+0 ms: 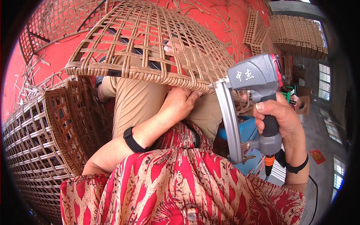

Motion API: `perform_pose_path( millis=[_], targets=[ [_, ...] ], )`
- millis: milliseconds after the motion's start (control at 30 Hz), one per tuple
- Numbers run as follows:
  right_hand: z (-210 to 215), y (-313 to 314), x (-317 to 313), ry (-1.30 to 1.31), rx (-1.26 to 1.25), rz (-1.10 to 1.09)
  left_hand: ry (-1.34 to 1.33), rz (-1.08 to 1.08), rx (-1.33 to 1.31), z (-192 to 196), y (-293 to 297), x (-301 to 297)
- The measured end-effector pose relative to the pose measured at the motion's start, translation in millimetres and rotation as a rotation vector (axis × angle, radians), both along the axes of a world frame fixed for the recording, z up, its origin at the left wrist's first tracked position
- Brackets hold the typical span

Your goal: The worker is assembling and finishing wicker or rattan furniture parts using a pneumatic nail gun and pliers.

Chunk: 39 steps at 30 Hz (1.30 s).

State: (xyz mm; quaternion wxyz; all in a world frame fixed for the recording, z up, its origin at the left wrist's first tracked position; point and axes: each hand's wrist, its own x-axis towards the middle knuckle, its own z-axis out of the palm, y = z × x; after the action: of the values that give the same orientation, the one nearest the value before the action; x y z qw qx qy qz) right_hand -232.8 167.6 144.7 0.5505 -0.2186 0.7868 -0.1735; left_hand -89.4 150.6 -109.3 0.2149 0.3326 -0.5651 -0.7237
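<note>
Across my knees lies a brown woven rattan panel (150, 41) with an open lattice and a wrapped rim. My left hand (179, 106) grips the near rim from below, its fingers partly hidden under it. In my right hand (279, 114) is a grey pneumatic stapler (253, 73), my fingers wrapped round its black handle. The stapler's nose meets the wrapped rim at the panel's right end, to the right of my left hand. An air hose with an orange fitting (269, 161) hangs from the handle's base.
Woven rattan pieces (33, 138) stand close at my left; another lattice panel (60, 22) is at the far left. Stacked woven pieces (298, 35) are at the far right. Cut strips litter the red floor (210, 18). Something blue (240, 137) sits beside my right knee.
</note>
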Motion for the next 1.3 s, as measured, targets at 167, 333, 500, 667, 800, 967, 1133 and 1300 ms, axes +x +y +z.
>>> perform_pose_path(
  millis=[167, 333, 500, 667, 800, 967, 1133, 1300],
  targets=[
    [2.6, -12.6, -1.4, 0.072, 0.065, 0.089, 0.023, 0.012, -0.073, -1.5, 1.4, 2.7],
    [8.2, -34.1, -2.0, 0.108, 0.210, 0.176, 0.048, 0.012, -0.059, -0.5, 3.6, 2.9],
    [8.8, -43.5, -0.6, 0.117, 0.267, 0.204, 0.059, 0.041, -0.094, 2.7, 4.6, 4.0],
    [11.7, -36.6, -0.7, 0.124, 0.229, 0.202, 0.052, 0.022, -0.082, 9.2, 2.2, 7.3],
    [8.4, -1.9, -3.7, 0.095, 0.048, 0.117, 0.070, 0.062, -0.150, 0.4, -2.0, 1.3],
    [12.5, 96.0, -19.1, 0.067, -0.272, -0.244, 0.062, 0.072, -0.091, -21.3, -0.7, 4.6],
    [29.1, 204.9, -28.5, 0.150, -0.511, -0.616, 0.199, 0.079, 0.049, -28.1, -10.5, -8.6],
    [-16.0, 309.9, -67.6, 0.656, -0.345, -0.683, 0.064, 0.166, -0.002, -36.3, -32.4, 6.3]
  ],
)
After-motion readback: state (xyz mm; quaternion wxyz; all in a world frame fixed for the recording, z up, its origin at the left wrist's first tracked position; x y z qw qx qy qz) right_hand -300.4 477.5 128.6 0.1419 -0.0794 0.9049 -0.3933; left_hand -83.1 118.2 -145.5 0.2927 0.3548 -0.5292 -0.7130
